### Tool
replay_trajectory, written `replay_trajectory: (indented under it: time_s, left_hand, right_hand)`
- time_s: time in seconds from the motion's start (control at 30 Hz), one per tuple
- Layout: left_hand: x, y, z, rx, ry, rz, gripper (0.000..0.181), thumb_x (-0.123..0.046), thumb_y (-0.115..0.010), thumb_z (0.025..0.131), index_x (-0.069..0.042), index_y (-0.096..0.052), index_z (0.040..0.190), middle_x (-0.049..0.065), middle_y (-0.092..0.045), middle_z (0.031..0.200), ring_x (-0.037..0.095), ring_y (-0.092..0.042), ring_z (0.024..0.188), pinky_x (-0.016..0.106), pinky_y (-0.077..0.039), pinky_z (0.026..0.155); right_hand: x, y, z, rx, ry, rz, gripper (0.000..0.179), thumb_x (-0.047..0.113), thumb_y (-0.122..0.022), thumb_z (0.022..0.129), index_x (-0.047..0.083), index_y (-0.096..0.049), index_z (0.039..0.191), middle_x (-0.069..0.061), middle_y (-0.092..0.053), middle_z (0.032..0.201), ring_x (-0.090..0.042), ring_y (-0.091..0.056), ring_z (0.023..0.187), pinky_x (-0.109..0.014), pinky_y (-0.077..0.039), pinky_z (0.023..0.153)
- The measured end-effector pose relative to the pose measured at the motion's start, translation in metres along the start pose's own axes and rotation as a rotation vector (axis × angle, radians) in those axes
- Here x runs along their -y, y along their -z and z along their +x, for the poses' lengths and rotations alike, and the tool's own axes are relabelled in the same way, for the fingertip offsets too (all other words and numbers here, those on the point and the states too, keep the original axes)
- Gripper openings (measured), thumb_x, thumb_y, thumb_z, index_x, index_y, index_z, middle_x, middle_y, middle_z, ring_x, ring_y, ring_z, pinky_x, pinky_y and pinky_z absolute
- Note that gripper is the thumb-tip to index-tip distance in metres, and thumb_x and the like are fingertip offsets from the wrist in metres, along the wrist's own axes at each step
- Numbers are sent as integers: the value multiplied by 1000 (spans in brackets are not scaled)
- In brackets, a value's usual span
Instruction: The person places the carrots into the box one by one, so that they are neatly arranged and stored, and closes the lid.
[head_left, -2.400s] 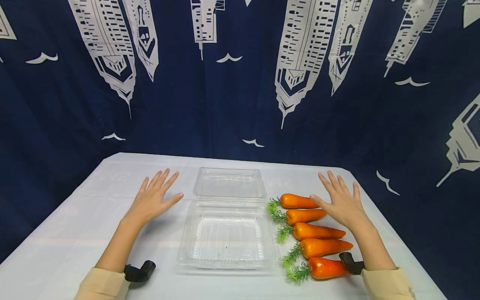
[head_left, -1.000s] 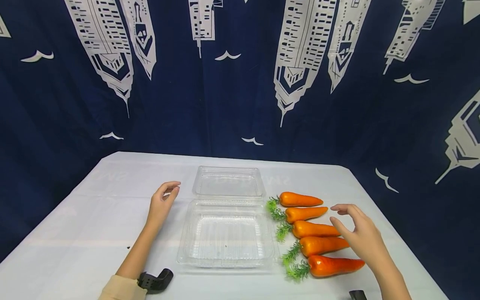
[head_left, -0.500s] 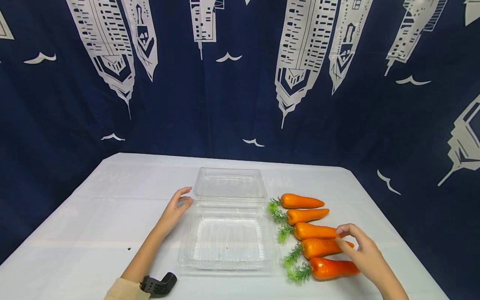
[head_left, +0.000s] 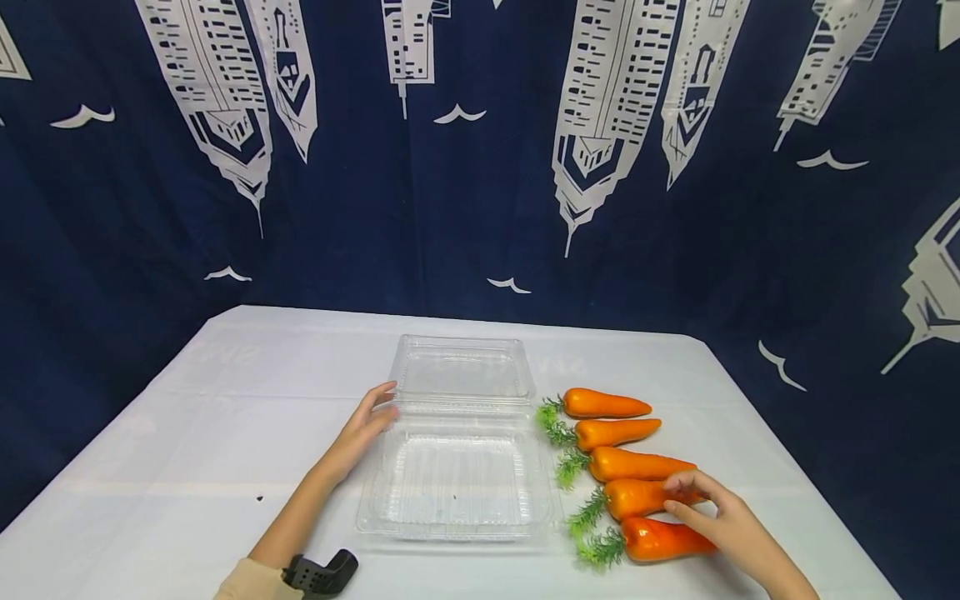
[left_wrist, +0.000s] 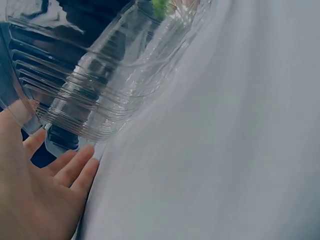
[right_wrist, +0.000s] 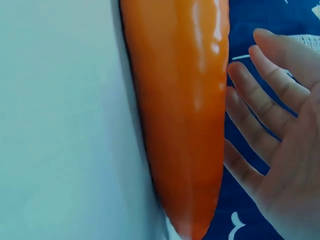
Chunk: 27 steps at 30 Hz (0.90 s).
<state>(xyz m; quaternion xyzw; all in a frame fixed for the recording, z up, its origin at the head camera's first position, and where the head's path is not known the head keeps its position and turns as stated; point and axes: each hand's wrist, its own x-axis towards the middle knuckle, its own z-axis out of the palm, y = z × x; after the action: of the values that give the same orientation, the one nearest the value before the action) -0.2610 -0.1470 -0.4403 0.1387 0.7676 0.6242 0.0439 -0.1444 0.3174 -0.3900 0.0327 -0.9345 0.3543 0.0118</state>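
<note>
A clear plastic clamshell container (head_left: pixel 450 527) lies unfolded on the table, its lid (head_left: pixel 459 367) flat at the far side. My left hand (head_left: pixel 362 433) is at the container's left edge by the hinge, thumb and fingertips right at the rim; in the left wrist view its fingers (left_wrist: pixel 75 167) reach toward the ribbed wall. To the right, several orange carrots with green tops lie in a column, tips pointing right. Over the fourth carrot (head_left: pixel 633 498) from the back, my right hand (head_left: pixel 723 521) hovers with loosely bent fingers. The nearest carrot (head_left: pixel 663 540) is just below it.
Three more carrots, the farthest (head_left: pixel 603 403), second (head_left: pixel 615 432) and third (head_left: pixel 637 464), lie behind. A white cloth covers the table (head_left: pixel 225 417). A dark blue printed curtain (head_left: pixel 465 208) hangs behind. A small dark speck (head_left: pixel 259 498) lies left of the left forearm.
From wide apart with spread fingers, both hands have come down. The left hand moved right to the container's edge; the right hand lowered toward the nearer carrots. Carrots and container stay put.
</note>
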Motion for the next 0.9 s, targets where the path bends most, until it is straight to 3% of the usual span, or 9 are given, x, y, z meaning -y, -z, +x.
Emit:
replay_trajectory:
  time_s: [0.3, 0.4, 0.53, 0.63, 0.9]
  left_hand:
    - [0, -2, -3, 11, 27, -11, 60, -32, -46, 92, -23, -17, 143, 20, -18, 146, 40, -23, 135, 56, -23, 108]
    - [-1, 0, -2, 9, 24, -4, 59, -31, -46, 91, -25, -17, 143, 19, -17, 147, 40, -21, 135, 60, -21, 107]
    - [-1, 2, -1, 2, 18, -1, 57, -31, -47, 91, -29, -21, 142, 16, -16, 148, 39, -18, 136, 63, -19, 106]
    - [-1, 1, -2, 8, 20, 1, 56, -33, -47, 91, -29, -24, 142, 15, -15, 149, 39, -17, 137, 64, -18, 106]
    - [-1, -1, -3, 4, 21, 17, 54, -33, -47, 90, -28, -29, 141, 18, -15, 149, 42, -20, 136, 66, -17, 104]
  right_hand:
    - [-12, 3, -3, 151, 134, 40, 23, 23, -59, 87, 12, -59, 108, 12, -59, 104, 8, -49, 94, -14, -44, 76]
    - [-15, 4, -3, 185, 174, 50, 22, 23, -59, 88, 13, -59, 108, 7, -57, 108, 10, -46, 96, -13, -43, 77]
    - [-18, 5, -3, 242, 136, 81, 26, 25, -59, 88, 14, -56, 111, -4, -54, 116, 11, -44, 99, -12, -42, 78]
    - [-21, 7, -3, 291, 109, 101, 29, 25, -59, 88, 12, -54, 113, -5, -52, 117, 12, -43, 99, -12, -42, 78]
    - [-29, 8, -6, 376, 180, 151, 31, 20, -59, 87, 9, -52, 116, 12, -54, 111, 11, -44, 98, -11, -42, 76]
